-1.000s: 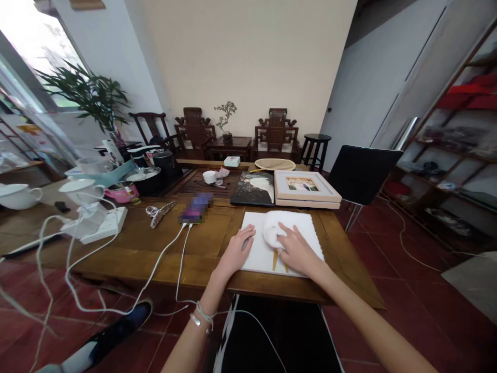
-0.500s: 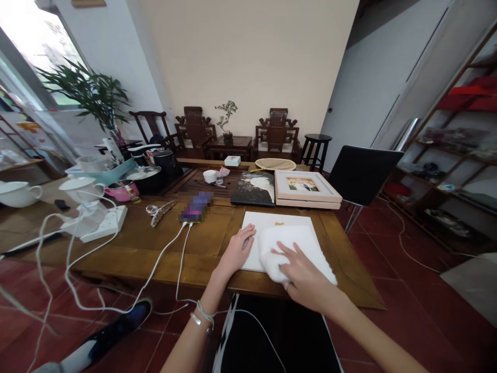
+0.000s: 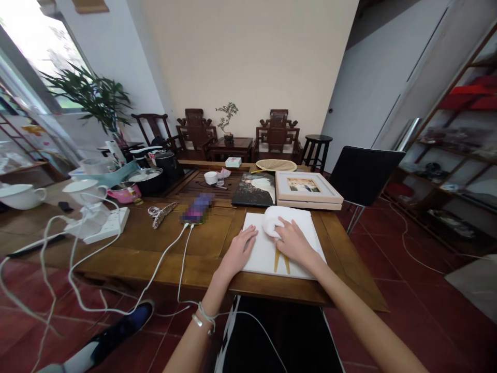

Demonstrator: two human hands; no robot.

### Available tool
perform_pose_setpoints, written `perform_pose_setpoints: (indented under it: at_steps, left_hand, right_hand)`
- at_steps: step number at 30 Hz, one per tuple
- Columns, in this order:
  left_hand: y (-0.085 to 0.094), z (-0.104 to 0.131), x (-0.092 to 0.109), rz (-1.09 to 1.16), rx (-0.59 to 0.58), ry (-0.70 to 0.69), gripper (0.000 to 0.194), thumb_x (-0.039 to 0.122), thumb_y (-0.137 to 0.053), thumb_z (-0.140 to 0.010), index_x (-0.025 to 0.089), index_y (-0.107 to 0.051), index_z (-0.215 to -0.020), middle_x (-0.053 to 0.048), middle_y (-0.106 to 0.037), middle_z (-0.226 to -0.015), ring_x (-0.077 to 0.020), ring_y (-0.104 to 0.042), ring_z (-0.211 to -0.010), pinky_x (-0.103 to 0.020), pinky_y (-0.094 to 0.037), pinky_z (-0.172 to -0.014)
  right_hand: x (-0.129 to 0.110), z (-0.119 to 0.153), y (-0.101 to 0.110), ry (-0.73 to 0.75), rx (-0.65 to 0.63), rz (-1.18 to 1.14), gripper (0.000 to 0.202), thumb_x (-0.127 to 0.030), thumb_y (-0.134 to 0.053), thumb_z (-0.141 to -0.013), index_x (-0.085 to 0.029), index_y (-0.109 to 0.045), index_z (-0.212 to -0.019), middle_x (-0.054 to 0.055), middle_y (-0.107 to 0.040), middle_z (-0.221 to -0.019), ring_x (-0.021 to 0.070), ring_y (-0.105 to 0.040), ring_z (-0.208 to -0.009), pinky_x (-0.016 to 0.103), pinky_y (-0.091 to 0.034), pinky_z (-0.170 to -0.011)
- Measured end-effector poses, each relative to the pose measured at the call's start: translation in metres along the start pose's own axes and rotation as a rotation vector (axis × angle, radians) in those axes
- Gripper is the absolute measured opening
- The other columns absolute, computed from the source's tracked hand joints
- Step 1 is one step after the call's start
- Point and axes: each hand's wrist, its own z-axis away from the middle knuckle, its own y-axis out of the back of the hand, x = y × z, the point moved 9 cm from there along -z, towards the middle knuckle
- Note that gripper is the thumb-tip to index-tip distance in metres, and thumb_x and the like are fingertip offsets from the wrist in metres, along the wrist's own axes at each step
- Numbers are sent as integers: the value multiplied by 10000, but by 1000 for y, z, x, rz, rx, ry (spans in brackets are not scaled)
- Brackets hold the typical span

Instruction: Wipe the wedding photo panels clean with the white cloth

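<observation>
A white board [image 3: 258,264] with gold markings [image 3: 282,261] lies on the wooden table near its front edge. My left hand [image 3: 239,248] rests flat on the board's left side, fingers stretched out, with a bracelet at the wrist. Over the upper part of the board, my right hand [image 3: 295,241] grips a fluffy white cloth [image 3: 274,220] and presses it against the surface. The cloth is bunched up and covers the upper part of the gold markings.
Behind the board lie a dark photo album [image 3: 254,189] and a pale framed photo [image 3: 308,189]. To the left are a phone [image 3: 198,208], a hair clip [image 3: 161,215] and a power strip [image 3: 108,225] with white cables. A black chair [image 3: 365,173] stands to the right.
My right hand has pushed the cloth up and away across the board, uncovering gold markings on its lower part. My left hand has stayed in place.
</observation>
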Motion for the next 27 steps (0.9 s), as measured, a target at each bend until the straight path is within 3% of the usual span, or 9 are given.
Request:
perform_pose_setpoints:
  at_steps: [4, 9, 11, 14, 17, 21, 24, 27]
  left_hand:
    - [14, 0, 11, 108, 82, -22, 406, 301, -346, -904, 195, -426, -1288, -72, -442, -1351, -183, -384, -1263, -379, -282, -1068]
    - [23, 2, 16, 197, 150, -40, 426, 322, -269, -925, 193, -392, -1313, -60, -405, -1380, -177, -345, -1286, -369, -248, -1087]
    - [19, 2, 13, 173, 128, -22, 430, 329, -258, -927, 182, -407, -1302, -64, -421, -1368, -175, -360, -1277, -365, -261, -1083]
    - [11, 2, 5, 89, 84, 20, 426, 330, -283, -920, 154, -450, -1270, -87, -456, -1339, -176, -390, -1259, -369, -281, -1075]
    - [3, 1, 0, 9, 36, 23, 382, 312, -338, -903, 142, -546, -1175, -104, -526, -1272, -191, -430, -1231, -399, -296, -1066]
    - [1, 0, -1, -27, 23, 9, 326, 263, -390, -876, 152, -606, -1093, -105, -551, -1242, -206, -452, -1214, -424, -315, -1051]
    - [2, -1, 0, -29, 29, 3, 315, 236, -407, -860, 165, -607, -1094, -96, -552, -1243, -207, -458, -1209, -421, -324, -1046]
    - [4, -1, 3, -30, 35, -8, 315, 213, -411, -854, 165, -605, -1097, -90, -568, -1224, -204, -473, -1194, -400, -338, -1037]
  right_hand:
    - [-27, 2, -4, 114, 3, 11, 294, -119, -452, -726, -140, -621, -965, 140, -488, -1278, 275, -244, -1293, 521, -135, -1027]
    - [-71, 50, -3, 384, -138, -110, 210, -105, -474, -687, -163, -635, -809, 120, -602, -1116, 208, -268, -1291, 428, -99, -1071]
    - [-75, 67, 2, 414, -198, -154, 186, -113, -481, -692, -176, -628, -787, 97, -629, -1055, 189, -305, -1273, 381, -110, -1077]
    - [-64, 73, 13, 348, -211, -129, 166, -143, -478, -735, -178, -623, -807, 85, -636, -1013, 204, -468, -1133, 351, -193, -1044]
    - [-37, 55, 20, 196, -177, -37, 200, -249, -443, -825, -173, -628, -832, 92, -651, -899, 236, -552, -955, 341, -325, -915]
    - [-4, 14, 22, 24, -81, -29, 285, -325, -388, -883, -178, -629, -844, 82, -658, -866, 236, -565, -871, 287, -358, -751]
    - [-2, -14, 16, 31, -37, -77, 292, -300, -373, -895, -170, -630, -851, 74, -664, -886, 214, -573, -836, 262, -342, -708]
    - [-13, -34, 7, 73, -27, -105, 309, -323, -374, -903, -163, -633, -848, 74, -667, -907, 206, -575, -865, 261, -328, -762]
